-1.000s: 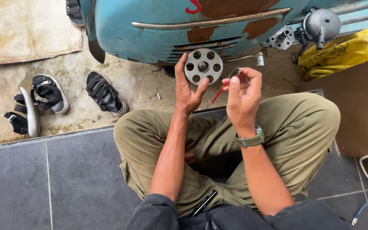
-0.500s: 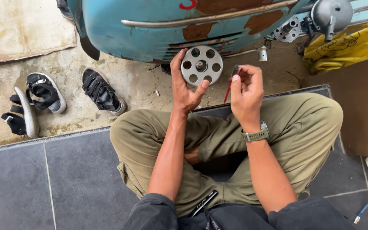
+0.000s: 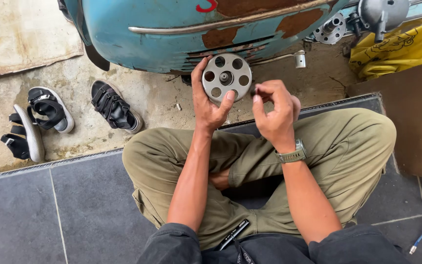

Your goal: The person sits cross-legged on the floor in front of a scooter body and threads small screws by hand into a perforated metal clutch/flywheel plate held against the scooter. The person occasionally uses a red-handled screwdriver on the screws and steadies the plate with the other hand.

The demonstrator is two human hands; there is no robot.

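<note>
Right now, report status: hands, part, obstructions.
Left hand grips round holed metal disc. Right hand beside it, fingers pinched, contents unclear. Nothing between hands.

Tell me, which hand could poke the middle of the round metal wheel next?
Probably the right hand: it hovers beside the wheel, fingers pinched. The left hand is busy gripping the wheel's rim.

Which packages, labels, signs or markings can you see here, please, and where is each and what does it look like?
Yellow bag: upper right on the ground, crumpled, with a black line drawing.
Red mark: painted on the rusty blue body panel, top centre, cut off by the frame.
Black pen: on the lap at the bottom, small white print on its side.
Cardboard sheet: right edge, plain brown, no label showing.
No screens or signs show.
</note>
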